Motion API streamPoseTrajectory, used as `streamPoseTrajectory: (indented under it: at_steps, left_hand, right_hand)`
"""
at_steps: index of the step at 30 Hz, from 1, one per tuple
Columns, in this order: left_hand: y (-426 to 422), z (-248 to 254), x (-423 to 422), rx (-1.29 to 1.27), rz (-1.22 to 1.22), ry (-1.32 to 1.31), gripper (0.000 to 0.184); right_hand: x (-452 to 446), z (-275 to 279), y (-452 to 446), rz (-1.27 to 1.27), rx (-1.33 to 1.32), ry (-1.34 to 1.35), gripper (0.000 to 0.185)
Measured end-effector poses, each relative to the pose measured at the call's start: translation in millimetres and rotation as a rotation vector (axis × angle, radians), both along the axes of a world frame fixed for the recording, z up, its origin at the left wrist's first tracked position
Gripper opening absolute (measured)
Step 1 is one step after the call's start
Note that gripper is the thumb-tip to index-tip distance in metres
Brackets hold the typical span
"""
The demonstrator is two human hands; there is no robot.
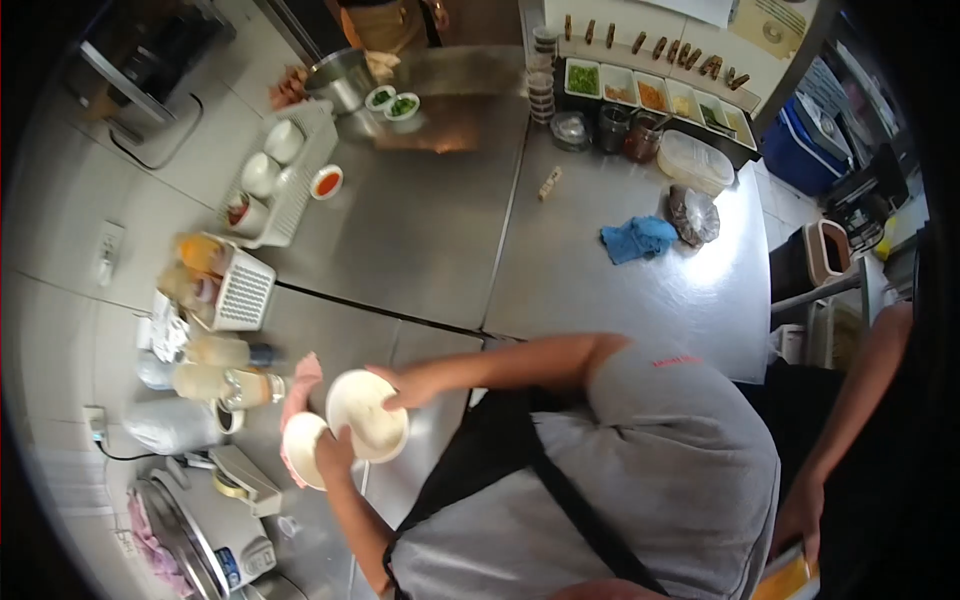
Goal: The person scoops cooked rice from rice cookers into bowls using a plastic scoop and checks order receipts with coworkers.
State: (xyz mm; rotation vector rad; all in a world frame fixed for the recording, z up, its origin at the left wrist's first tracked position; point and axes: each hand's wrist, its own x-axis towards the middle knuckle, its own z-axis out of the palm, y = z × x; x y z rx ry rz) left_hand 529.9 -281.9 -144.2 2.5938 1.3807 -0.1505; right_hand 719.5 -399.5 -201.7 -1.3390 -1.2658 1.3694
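Note:
My right hand grips the rim of a white bowl, its fingers closed at the edge. Something pale lies at the bottom of that bowl, too unclear to name. Just beside it, my left hand is closed on the rim of a second white bowl. The two bowls touch or nearly touch, tilted a little toward the camera. Partly hidden behind the second bowl is a pink cloth.
Bottles, a white basket and a lidded cooker line the wall. Toward the back stand a rack of cups, a red sauce dish and topping trays. A blue cloth lies right. Another person's arm is close at right.

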Motion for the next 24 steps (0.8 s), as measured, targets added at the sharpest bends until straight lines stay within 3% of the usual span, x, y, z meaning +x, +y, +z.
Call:
streamPoseTrajectory:
  at_steps: [2,7,11,16,24]
  left_hand:
    - [-8.2,-1.5,-18.0,-0.055,0.032,-0.046,0.047]
    - [-26.3,14.6,-40.3,-0.036,0.122,0.032,0.049]
    - [-19.3,13.8,-67.1,-0.018,0.147,0.019,0.048]
    - [-7.6,5.8,-110.9,0.008,0.169,0.015,0.049]
    - [-7.4,-8.1,-185.9,0.088,0.434,0.11,0.045]
  right_hand:
    - [10.0,33.6,-36.2,0.119,-0.215,0.005,0.08]
    - [11.8,3.5,-99.2,-0.083,-0.308,0.088,0.065]
    - [8.0,9.6,-145.2,-0.279,-0.378,0.075,0.058]
    - [-8.9,4.7,-168.3,-0.437,-0.365,0.097,0.054]
    - [-12.8,30.0,-147.6,-0.265,-0.225,-0.085,0.046]
